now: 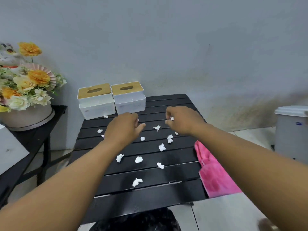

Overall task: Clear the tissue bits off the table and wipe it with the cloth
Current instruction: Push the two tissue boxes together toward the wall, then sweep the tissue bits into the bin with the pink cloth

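Observation:
Several crumpled white tissue bits (138, 159) lie scattered over the black slatted table (150, 194). My right hand (181, 120) hovers over the far right part of the table, fingers pinched on a small tissue bit (171, 118). Over the far middle, my left hand (124, 126) is curled palm down with a speck of white showing at its fingertips; whether it holds that bit I cannot tell. A pink cloth (215, 174) lies on the table's right edge, partly under my right forearm.
Two white tissue boxes with wooden lids (96, 104) (129, 99) stand at the table's far left. A flower arrangement (26, 84) sits on a side table to the left. A grey bin (291, 130) stands on the floor at right. The wall is close behind.

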The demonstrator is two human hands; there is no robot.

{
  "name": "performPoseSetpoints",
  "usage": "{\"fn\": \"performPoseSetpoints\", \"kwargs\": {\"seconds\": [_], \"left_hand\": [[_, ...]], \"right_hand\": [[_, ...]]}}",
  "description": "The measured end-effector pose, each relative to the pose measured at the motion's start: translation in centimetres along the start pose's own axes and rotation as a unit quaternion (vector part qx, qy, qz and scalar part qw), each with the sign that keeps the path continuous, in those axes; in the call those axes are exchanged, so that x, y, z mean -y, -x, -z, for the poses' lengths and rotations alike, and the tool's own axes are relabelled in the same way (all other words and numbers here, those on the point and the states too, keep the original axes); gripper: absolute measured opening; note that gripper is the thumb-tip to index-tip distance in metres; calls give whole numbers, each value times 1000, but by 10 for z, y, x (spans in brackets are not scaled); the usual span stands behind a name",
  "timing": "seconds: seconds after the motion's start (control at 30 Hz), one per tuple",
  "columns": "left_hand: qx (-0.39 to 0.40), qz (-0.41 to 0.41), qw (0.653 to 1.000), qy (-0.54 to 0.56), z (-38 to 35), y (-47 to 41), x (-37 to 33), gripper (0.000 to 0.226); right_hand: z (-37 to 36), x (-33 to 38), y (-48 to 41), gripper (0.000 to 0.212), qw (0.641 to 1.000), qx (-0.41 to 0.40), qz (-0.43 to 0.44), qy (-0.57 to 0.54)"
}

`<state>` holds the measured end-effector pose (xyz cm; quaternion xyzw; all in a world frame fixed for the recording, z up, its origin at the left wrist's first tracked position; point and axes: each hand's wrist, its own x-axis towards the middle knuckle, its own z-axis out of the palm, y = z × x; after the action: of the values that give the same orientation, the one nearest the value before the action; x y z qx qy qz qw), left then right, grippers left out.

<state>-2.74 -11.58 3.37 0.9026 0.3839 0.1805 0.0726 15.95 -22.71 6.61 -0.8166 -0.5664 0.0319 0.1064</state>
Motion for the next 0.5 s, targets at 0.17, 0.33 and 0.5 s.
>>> {"fn": "performPoseSetpoints", "kwargs": {"seconds": [0.17,0.33,0.5], "left_hand": [[-2,5,999,-44,-1,45,-40,37],[71,-1,997,-27,9,84,-61,36],[96,0,995,-15,18,102,-59,35]], "right_hand": [[4,-65,74,28,989,30,-138,39],[-16,-88,138,71,969,76,-237,1],[-56,-84,162,86,943,161,-288,-41]]}}
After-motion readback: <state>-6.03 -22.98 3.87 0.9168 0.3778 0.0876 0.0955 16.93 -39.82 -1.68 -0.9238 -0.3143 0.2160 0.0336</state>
